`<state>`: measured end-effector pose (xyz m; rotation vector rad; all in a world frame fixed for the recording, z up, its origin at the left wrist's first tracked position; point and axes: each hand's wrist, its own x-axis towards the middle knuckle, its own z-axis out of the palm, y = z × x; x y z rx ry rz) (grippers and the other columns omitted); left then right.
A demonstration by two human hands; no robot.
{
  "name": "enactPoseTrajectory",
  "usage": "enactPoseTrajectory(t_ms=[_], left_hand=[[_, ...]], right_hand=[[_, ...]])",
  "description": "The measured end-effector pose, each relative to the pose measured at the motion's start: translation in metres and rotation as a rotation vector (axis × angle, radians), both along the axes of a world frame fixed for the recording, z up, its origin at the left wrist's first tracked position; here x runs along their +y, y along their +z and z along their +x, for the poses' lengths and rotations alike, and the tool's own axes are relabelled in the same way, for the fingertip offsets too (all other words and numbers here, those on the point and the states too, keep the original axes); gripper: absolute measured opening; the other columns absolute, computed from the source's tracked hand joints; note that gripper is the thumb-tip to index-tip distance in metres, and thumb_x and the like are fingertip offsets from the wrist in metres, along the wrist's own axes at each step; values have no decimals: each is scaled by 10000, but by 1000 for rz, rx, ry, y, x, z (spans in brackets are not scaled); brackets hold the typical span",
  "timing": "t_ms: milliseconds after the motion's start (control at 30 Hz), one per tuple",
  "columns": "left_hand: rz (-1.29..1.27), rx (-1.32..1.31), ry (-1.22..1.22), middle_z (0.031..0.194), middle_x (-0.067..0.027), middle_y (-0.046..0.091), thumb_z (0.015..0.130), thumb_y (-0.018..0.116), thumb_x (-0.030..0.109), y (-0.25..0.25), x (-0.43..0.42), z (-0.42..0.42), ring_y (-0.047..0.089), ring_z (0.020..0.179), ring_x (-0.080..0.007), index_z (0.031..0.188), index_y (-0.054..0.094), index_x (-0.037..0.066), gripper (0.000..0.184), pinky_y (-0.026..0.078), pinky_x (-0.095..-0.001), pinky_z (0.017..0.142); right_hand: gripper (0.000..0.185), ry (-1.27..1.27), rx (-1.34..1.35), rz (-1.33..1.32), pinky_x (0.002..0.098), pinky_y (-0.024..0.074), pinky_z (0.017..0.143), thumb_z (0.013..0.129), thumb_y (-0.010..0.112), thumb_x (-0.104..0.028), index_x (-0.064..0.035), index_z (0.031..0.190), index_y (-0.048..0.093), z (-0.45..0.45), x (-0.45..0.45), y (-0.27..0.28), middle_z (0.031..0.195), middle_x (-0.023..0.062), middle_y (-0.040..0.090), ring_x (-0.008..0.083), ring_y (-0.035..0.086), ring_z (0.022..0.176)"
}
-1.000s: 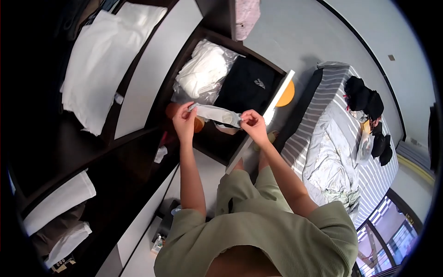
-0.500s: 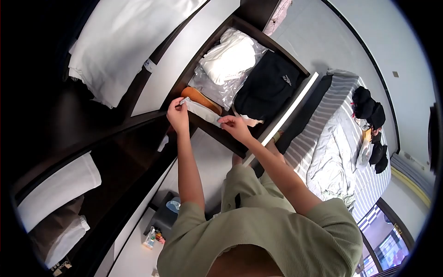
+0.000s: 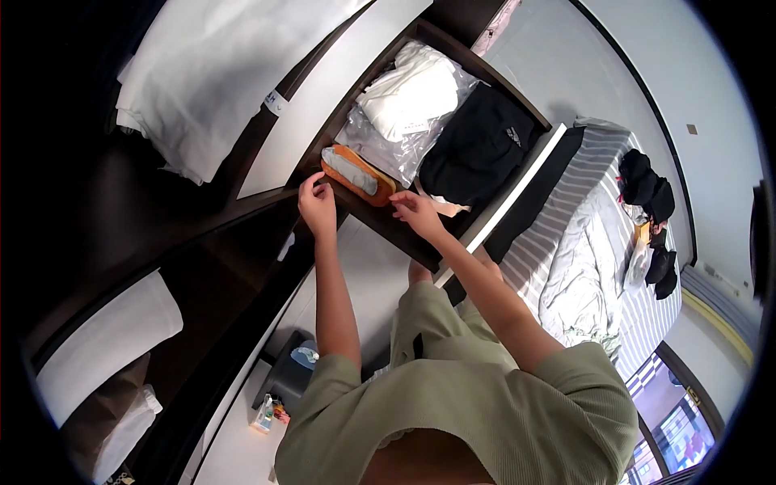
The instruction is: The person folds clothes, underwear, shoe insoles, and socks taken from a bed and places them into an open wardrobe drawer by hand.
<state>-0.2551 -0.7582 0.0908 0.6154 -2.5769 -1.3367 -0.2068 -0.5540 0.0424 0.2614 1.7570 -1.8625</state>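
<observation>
Inside the pulled-out drawer [image 3: 411,244] lies an orange, sole-shaped piece [image 3: 380,196] with a long grey-white cloth strip [image 3: 349,170] flat on top of it. My left hand [image 3: 318,208] is at the piece's left end, fingers slightly bent and apart, holding nothing visible. At the opposite end, my right hand [image 3: 419,215] has its fingertips beside or touching the orange edge; its fingers are spread. Behind the strip are a white garment [image 3: 416,85] on clear plastic packaging [image 3: 373,145] and a folded black garment [image 3: 477,149].
White clothing [image 3: 202,81] hangs at upper left. Folded cloths [image 3: 121,339] sit on a dark shelf at lower left. To the right of the drawer's white front [image 3: 517,194] stands a bed with striped bedding [image 3: 558,218], with black items [image 3: 647,186] on it.
The grey-white strip, held stretched between both hands before, now lies on the orange piece. Both hands have let go of it and their fingers have parted.
</observation>
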Motion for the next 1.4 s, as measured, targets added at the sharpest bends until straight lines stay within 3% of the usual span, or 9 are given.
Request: enactPoseTrajectory(t_ms=[300, 400, 800, 1067, 1400], left_hand=[[234, 30, -97, 881, -22, 596, 771, 562, -45, 6, 35, 1, 548, 719, -82, 967, 580, 11, 204, 439, -201, 646], [303, 4, -131, 880, -58, 573, 747, 561, -45, 11, 53, -2, 568, 721, -129, 943, 600, 28, 213, 463, -233, 625], [524, -97, -376, 940, -40, 588, 786, 540, -43, 39, 152, -8, 540, 739, -90, 955, 576, 4, 179, 434, -198, 638], [474, -97, -535, 949, -50, 600, 782, 537, -41, 51, 239, -3, 561, 754, -115, 955, 584, 19, 188, 459, -217, 662], [446, -136, -648, 906, -69, 595, 760, 539, -49, 62, 379, 3, 582, 711, -126, 956, 595, 15, 214, 470, -231, 631]], right_hand=[[197, -148, 38, -68, 243, 484, 707, 841, 494, -24, 0, 1030, 546, -6, 11, 26, 944, 54, 599, 126, 593, 768], [203, -174, 65, -71, 239, 479, 710, 838, 479, -12, -1, 1029, 546, -9, 21, 32, 935, 49, 598, 117, 588, 771], [226, -433, 146, -190, 238, 475, 745, 842, 442, 10, 9, 1044, 542, -6, 90, 63, 934, 66, 584, 117, 576, 788], [226, -568, 132, -222, 243, 467, 763, 853, 433, 5, 9, 1056, 532, 6, 165, 77, 941, 65, 573, 111, 558, 844], [223, -661, 183, -203, 234, 456, 759, 864, 435, -28, 10, 1062, 532, 16, 303, 84, 930, 46, 578, 103, 564, 790]])
